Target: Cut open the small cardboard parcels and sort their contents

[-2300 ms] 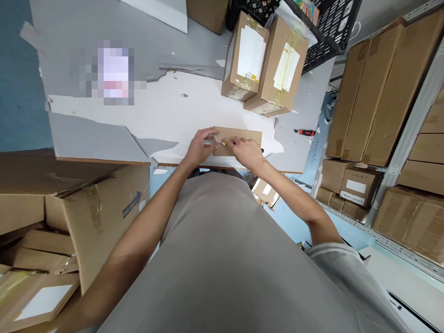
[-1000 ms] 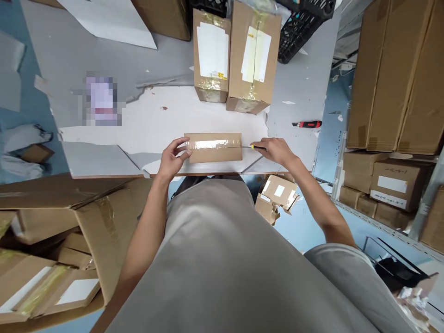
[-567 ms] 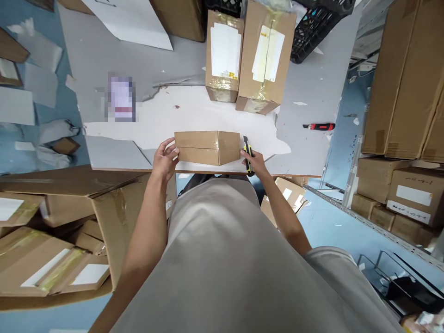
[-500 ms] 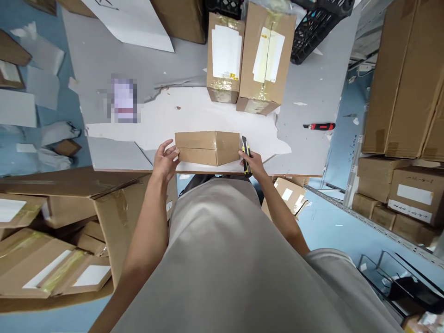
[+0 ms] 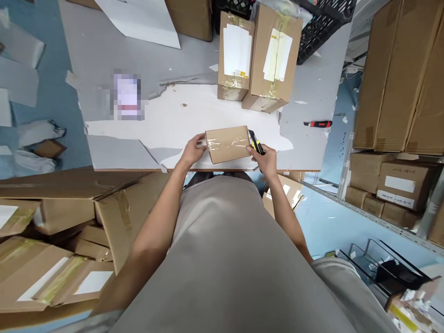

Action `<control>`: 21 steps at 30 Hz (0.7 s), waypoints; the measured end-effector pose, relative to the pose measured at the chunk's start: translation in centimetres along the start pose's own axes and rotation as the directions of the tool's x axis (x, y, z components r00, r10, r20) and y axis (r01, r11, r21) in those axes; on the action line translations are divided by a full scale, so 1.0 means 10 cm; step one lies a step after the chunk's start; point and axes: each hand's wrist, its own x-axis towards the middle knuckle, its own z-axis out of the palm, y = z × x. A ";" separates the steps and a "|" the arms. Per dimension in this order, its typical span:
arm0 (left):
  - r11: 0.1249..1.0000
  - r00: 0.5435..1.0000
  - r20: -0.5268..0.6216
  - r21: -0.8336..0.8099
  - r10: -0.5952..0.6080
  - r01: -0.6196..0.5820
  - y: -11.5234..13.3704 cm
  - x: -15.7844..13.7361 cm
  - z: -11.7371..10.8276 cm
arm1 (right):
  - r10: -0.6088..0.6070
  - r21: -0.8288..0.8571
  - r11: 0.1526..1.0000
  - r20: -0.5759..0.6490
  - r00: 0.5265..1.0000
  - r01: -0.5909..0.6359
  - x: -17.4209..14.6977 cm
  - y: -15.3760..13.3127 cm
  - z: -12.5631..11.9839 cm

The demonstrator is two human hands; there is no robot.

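A small brown cardboard box (image 5: 229,147) with clear tape across its face is tilted at the table's near edge. My left hand (image 5: 196,151) grips its left end, fingers bent around the edge. At the opposite end, my right hand (image 5: 264,158) is closed around a yellow-and-black box cutter (image 5: 255,143), and its fingertips touch the box's right side. The cutter points up and away from me. Whether its blade is out I cannot tell.
Two taped, labelled boxes (image 5: 272,60) stand at the back of the table (image 5: 187,62) beside a black crate (image 5: 321,34). A red-and-black cutter (image 5: 318,124) lies at right. A large open carton (image 5: 132,217) with boxes is at left; stacked boxes (image 5: 391,83) are at right.
The small box has been turned so that a taped face shows, and it has shifted right. Both hands moved right with it; the box cutter stays in my right hand.
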 end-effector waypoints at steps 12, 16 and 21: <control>0.985 0.980 0.105 0.010 0.171 -0.173 1.08 -0.12 -0.46 | -0.225 -0.453 0.877 -0.098 0.969 0.158 -0.55 -0.32 0.25; 0.985 0.976 0.131 -0.001 0.173 -0.174 1.03 -0.11 -0.48 | -0.186 -0.451 0.869 0.085 0.979 0.204 -0.81 -0.51 0.51; 0.977 0.964 0.171 0.024 0.204 -0.211 1.03 -0.03 -0.51 | -0.085 -0.600 0.772 0.231 0.969 0.211 -0.91 -0.68 0.85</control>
